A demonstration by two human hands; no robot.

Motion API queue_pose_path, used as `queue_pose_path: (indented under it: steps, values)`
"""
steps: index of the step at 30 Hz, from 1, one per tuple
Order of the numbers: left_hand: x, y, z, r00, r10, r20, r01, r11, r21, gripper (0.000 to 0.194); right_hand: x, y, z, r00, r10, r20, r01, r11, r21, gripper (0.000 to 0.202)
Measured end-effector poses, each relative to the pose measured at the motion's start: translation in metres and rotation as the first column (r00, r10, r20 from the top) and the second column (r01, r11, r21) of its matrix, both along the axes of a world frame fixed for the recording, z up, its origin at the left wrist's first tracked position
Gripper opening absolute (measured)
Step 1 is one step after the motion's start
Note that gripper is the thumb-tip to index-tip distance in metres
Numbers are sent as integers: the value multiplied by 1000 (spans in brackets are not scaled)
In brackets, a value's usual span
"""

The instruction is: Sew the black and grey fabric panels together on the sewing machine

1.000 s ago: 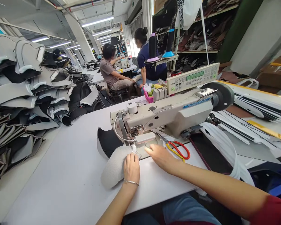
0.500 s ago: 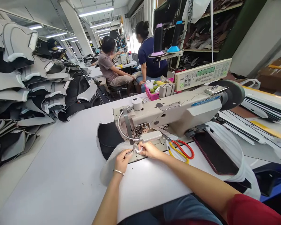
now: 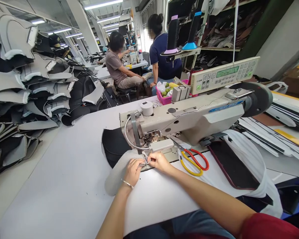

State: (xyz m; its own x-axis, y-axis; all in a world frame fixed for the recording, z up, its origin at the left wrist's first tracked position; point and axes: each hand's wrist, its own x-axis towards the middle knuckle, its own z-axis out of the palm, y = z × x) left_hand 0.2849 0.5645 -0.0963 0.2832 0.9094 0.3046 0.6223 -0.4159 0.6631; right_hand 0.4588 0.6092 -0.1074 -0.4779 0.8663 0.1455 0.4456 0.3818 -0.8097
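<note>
A sewing machine (image 3: 186, 116) lies across the white table, its needle area just beyond my hands. Partly under its head is a fabric piece, black (image 3: 114, 146) at the back and grey mesh (image 3: 118, 171) at the front. My left hand (image 3: 134, 170) pinches the grey edge of this piece. Close on its right, my right hand (image 3: 159, 162) has its fingertips closed on the same edge, by a small light strip. The fingertips of both hands nearly meet. Scissors (image 3: 194, 162) with red and yellow handles lie right of my right hand.
Stacked grey and black pieces (image 3: 45, 86) fill the left side. A phone (image 3: 233, 166) and white strap (image 3: 261, 172) lie at the right. Behind the machine are a pink basket (image 3: 163, 99), thread cones (image 3: 173, 36) and two seated people (image 3: 164, 59).
The light strip between my hands shows less, and my fingertips have come closer together on the fabric edge. The view has shifted slightly.
</note>
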Motion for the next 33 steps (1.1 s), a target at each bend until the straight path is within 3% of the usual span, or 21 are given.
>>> queue_pose_path:
  steps: [7, 12, 21, 33]
  values:
    - [11, -9, 5, 947, -27, -320, 114, 959, 258, 32, 0, -1, -3, 998, -50, 29, 50, 999, -18, 15]
    - [16, -16, 2, 884, 6, -467, 157, 938, 309, 33, 1, -7, -4, 996, -42, 74, 40, 999, 33, 17]
    - [15, -13, 5, 886, 22, -463, 142, 938, 317, 28, 3, -10, -1, 965, 96, 243, -149, 966, 210, 26]
    - [-8, 30, 2, 845, 100, -526, 129, 916, 381, 27, -10, -4, -10, 918, -20, 397, -131, 928, 349, 47]
